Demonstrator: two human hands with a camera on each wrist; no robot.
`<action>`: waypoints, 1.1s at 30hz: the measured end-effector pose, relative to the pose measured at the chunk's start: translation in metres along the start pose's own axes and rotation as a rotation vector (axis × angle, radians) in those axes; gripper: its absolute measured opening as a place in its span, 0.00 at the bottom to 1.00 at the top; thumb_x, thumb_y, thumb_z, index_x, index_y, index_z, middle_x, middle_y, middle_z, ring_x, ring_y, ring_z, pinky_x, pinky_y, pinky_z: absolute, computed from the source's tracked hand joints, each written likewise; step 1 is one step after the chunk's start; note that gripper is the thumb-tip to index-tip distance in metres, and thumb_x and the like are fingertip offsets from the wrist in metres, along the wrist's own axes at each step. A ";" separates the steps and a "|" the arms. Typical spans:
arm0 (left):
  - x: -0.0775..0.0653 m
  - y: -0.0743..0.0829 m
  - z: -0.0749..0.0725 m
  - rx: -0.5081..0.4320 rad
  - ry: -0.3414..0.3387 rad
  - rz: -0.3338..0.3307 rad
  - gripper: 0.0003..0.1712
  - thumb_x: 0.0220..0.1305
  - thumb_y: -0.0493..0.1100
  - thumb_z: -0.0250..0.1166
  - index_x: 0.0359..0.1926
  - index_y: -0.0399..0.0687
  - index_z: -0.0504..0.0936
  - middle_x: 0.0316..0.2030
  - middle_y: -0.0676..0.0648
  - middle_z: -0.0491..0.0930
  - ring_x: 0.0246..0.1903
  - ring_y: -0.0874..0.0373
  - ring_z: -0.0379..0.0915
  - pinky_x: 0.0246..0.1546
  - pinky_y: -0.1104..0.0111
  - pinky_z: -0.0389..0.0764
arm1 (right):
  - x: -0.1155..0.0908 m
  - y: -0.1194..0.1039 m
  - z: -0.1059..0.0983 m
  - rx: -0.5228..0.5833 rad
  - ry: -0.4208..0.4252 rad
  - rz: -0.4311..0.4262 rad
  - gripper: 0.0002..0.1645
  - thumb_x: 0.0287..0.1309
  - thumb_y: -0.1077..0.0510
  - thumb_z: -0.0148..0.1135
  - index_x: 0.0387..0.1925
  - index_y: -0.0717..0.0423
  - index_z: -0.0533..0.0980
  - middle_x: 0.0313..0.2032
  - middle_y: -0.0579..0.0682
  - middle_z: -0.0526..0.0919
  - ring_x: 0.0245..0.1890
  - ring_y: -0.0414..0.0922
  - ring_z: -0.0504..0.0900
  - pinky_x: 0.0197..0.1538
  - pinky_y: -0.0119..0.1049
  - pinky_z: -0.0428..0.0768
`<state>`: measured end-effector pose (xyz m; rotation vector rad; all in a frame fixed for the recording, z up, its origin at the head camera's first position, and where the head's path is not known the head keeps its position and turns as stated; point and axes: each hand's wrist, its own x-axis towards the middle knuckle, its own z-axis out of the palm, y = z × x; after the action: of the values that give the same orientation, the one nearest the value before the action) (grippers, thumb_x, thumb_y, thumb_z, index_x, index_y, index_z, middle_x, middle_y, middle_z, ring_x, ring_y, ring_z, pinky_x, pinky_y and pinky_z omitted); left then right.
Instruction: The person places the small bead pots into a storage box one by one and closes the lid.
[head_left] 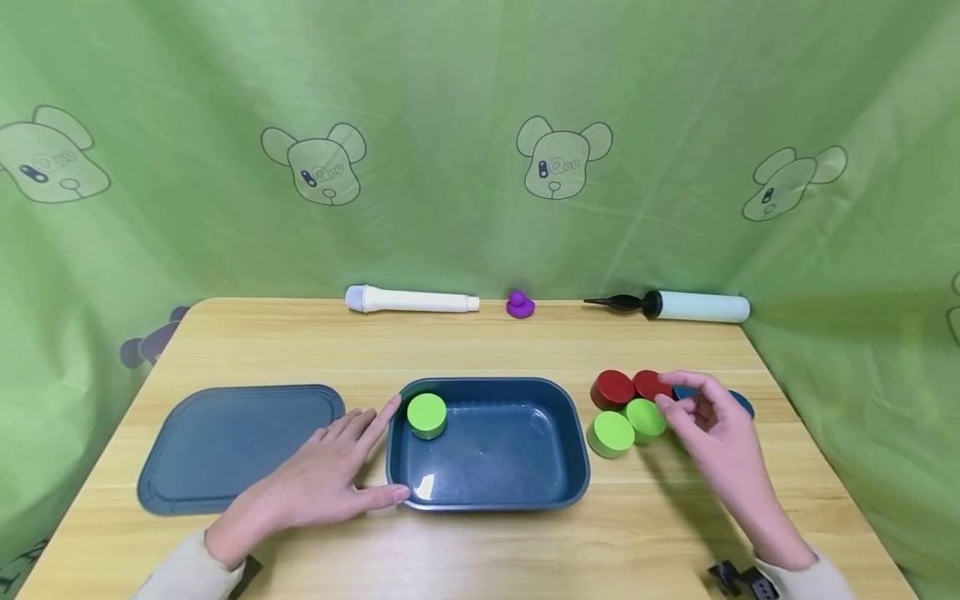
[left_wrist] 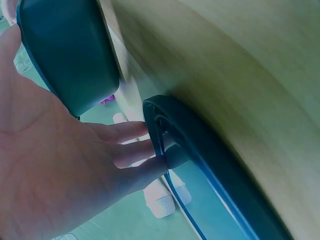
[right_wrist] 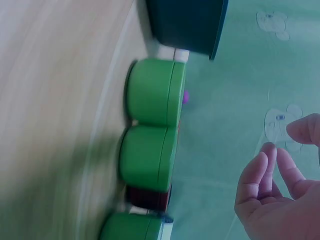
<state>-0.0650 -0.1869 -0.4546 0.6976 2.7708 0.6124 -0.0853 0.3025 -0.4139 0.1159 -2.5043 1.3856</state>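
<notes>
My left hand [head_left: 330,471] spreads over the left end of an open blue box [head_left: 487,504], index fingertip and thumb at its rim. In the left wrist view its other fingers overlap the edge of a flat blue lid [left_wrist: 210,165]. A short green cylinder [head_left: 427,416] stands in the box's back left corner. My right hand [head_left: 716,429] hovers with bent fingers, thumb apart and nothing between them, over a cluster of similar cylinders: green ones [head_left: 611,434], red ones [head_left: 612,390] and blue ones [head_left: 742,403] partly hidden by the hand. In the right wrist view the green cylinders [right_wrist: 152,92] show a seam near the top.
Along the table's back edge lie a white microphone-shaped thing [head_left: 412,300], a small purple duck [head_left: 520,304] and a hand pump [head_left: 697,307]. Behind them hangs a green curtain [head_left: 450,208] with bear heads. The wooden table [head_left: 480,558] extends in front of the box.
</notes>
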 end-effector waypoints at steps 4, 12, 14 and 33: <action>0.000 0.000 0.001 0.003 0.010 0.000 0.64 0.69 0.85 0.54 0.90 0.69 0.34 0.81 0.31 0.60 0.80 0.30 0.54 0.74 0.30 0.56 | -0.004 0.010 -0.009 -0.027 0.033 0.050 0.17 0.76 0.61 0.69 0.61 0.59 0.81 0.38 0.48 0.82 0.35 0.41 0.79 0.36 0.26 0.77; 0.000 0.000 0.000 0.005 0.016 0.000 0.64 0.69 0.85 0.54 0.90 0.68 0.34 0.80 0.31 0.61 0.80 0.30 0.54 0.74 0.30 0.57 | -0.013 0.031 -0.024 -0.072 0.052 0.144 0.19 0.76 0.58 0.70 0.63 0.58 0.80 0.37 0.47 0.81 0.33 0.42 0.78 0.33 0.27 0.76; 0.000 0.000 0.000 -0.002 0.012 -0.002 0.64 0.69 0.85 0.54 0.90 0.69 0.34 0.80 0.31 0.61 0.80 0.30 0.54 0.74 0.30 0.56 | -0.014 0.034 -0.028 -0.089 0.053 0.152 0.20 0.76 0.57 0.70 0.63 0.57 0.80 0.36 0.47 0.81 0.32 0.41 0.77 0.32 0.28 0.76; 0.001 0.000 0.001 -0.003 0.014 -0.001 0.63 0.69 0.85 0.55 0.90 0.69 0.34 0.80 0.31 0.61 0.79 0.29 0.54 0.74 0.30 0.56 | -0.024 0.068 -0.046 -0.197 -0.046 0.283 0.28 0.74 0.54 0.73 0.67 0.62 0.76 0.42 0.50 0.80 0.37 0.35 0.78 0.30 0.32 0.77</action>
<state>-0.0654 -0.1867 -0.4554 0.6943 2.7819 0.6235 -0.0671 0.3762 -0.4530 -0.2580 -2.7629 1.2323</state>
